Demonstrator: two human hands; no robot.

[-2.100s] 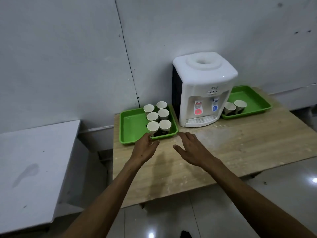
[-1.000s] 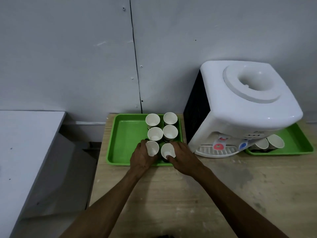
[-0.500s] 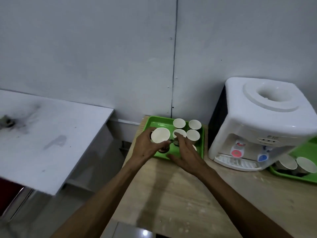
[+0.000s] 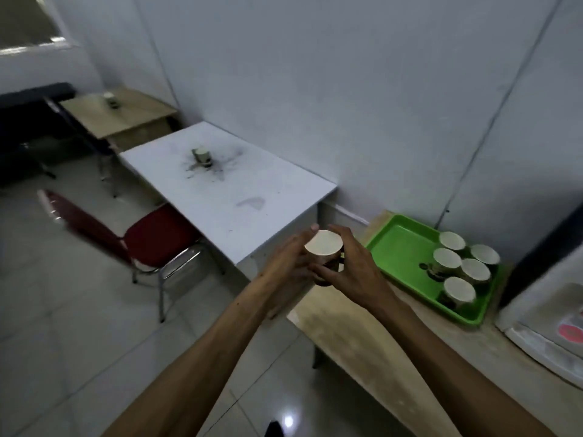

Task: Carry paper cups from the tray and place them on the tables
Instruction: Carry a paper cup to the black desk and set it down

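I hold one paper cup [image 4: 323,247] between both hands, lifted over the near left corner of the wooden table [image 4: 362,339]. My left hand [image 4: 288,263] grips its left side and my right hand [image 4: 353,266] curls round its right side. The green tray [image 4: 400,247] lies on the wooden table to the right, with several paper cups [image 4: 459,269] standing in its right half. A cup [image 4: 202,157] stands on the white table [image 4: 239,190] ahead of my hands. Another cup [image 4: 111,99] stands on the far wooden desk [image 4: 120,115].
A red chair [image 4: 151,238] with metal legs is tucked at the white table's left side. The white water dispenser [image 4: 549,323] stands at the right edge. A dark chair [image 4: 34,99] sits by the far desk. Tiled floor [image 4: 79,326] lies open to the left.
Both hands lifted one cup out of the tray and carried it left. My view swung left, so the white table and far desk are now ahead.
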